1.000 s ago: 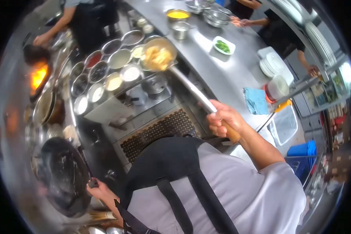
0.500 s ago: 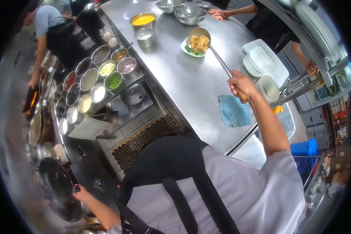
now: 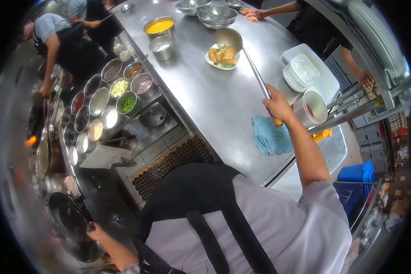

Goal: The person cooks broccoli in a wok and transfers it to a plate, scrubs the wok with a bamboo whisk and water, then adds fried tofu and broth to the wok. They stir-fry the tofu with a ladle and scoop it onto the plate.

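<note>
My right hand (image 3: 277, 105) is closed around the wooden-ended handle of a long metal ladle (image 3: 229, 39). The ladle's bowl is tipped over the far right side of a small white dish (image 3: 210, 62). Golden-brown chunks of food (image 3: 223, 55) lie in the dish over some green vegetables. At the lower left, my left hand (image 3: 95, 232) is closed on the handle of a dark wok (image 3: 68, 219). The inside of the wok looks dark and glossy. A blue cloth (image 3: 271, 135) lies on the steel table just below my right hand.
Stacked white dishes (image 3: 301, 73) and a white tub (image 3: 309, 109) stand right on the steel table (image 3: 201, 105). Yellow liquid fills a pot (image 3: 160, 28) beside a smaller pot (image 3: 161, 48). Several ingredient bins (image 3: 127, 103) line the left. Co-workers (image 3: 55, 39) stand at upper left; another's hand (image 3: 260, 14) touches pinkish food.
The brown chunks have gone from the ladle into the white dish. My right hand and the ladle have shifted slightly. My left hand still grips the wok.
</note>
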A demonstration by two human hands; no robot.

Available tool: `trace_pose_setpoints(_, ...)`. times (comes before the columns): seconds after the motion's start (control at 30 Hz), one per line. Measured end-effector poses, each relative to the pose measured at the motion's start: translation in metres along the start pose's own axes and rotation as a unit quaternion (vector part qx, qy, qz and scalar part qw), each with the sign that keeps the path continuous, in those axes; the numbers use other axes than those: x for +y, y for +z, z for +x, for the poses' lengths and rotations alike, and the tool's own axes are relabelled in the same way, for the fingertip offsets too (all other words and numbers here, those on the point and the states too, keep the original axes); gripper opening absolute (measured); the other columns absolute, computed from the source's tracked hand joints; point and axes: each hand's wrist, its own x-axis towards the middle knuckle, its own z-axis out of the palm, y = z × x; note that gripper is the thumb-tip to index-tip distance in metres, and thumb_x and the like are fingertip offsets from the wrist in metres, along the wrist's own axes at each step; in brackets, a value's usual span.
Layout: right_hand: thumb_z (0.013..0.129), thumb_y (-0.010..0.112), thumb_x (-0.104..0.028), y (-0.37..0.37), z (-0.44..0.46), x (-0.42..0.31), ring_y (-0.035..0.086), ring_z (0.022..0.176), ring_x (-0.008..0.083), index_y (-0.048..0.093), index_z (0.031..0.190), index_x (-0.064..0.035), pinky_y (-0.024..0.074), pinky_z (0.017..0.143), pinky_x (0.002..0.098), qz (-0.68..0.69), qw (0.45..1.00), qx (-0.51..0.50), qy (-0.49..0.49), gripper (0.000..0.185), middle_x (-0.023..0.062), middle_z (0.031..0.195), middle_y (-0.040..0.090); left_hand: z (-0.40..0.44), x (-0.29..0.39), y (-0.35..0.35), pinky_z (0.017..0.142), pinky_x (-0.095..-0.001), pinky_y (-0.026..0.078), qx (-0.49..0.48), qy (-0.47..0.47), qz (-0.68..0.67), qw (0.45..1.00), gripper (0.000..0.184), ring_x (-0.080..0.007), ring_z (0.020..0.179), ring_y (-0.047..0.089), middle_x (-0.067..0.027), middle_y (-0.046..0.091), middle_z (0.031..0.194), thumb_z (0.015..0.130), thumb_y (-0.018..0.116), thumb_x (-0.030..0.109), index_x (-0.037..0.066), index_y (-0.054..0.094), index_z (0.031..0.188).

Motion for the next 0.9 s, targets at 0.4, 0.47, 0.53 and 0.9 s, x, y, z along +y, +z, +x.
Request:
trace_pose_setpoints(0.4,0.082,0.055,-0.005,0.017,-0.019,-0.003,0.052,0.048,0.0152,0.034,0.147,-0.0065,0.0439,0.048,0.0301,-0.099,0.987,0.099,-0.079,0.069,0.0078,0.066,0.055,0.012,0.001,-0.004,0.076,-0.0472,0.057,-0.010,-0.023,-0.019,0.999,0.021,-0.0281,0.079,0.062,-0.0121,0.061,0.087,0.083,0.056,0.016,0.001,0.056,0.098)
trace_pose_setpoints(0.47,0.082,0.054,-0.006,0.031,-0.030,-0.003,0.053,0.054,0.0147,0.038,0.146,-0.0092,0.0445,0.054,0.0291,-0.147,0.976,0.148,-0.056,0.067,0.0089,0.064,0.053,0.014,0.005,-0.006,0.077,-0.0469,0.056,-0.007,-0.021,-0.021,1.000,0.020,-0.0277,0.079,0.062,-0.0115,0.062,0.085,0.082,0.056,0.014,0.001,0.056,0.096)
trace_pose_setpoints(0.53,0.082,0.054,-0.006,0.024,-0.037,-0.024,0.054,0.055,0.0166,0.037,0.146,-0.0106,0.0453,0.056,0.0302,-0.181,0.975,0.119,-0.047,0.067,0.0108,0.066,0.054,0.015,0.002,-0.010,0.077,-0.0462,0.054,-0.043,-0.065,-0.109,0.991,0.017,-0.0269,0.077,0.062,-0.0112,0.062,0.079,0.079,0.057,0.012,0.001,0.057,0.091)
trace_pose_setpoints(0.9,0.080,0.055,-0.002,0.107,-0.040,-0.016,0.054,0.052,0.0197,0.037,0.142,-0.0081,0.0456,0.052,0.0324,-0.211,0.941,0.206,-0.165,0.065,0.0127,0.071,0.058,0.016,0.020,0.011,0.075,-0.0392,0.053,-0.067,-0.105,-0.171,0.977,0.016,-0.0291,0.084,0.058,-0.0133,0.058,0.081,0.074,0.058,0.007,-0.002,0.057,0.087)
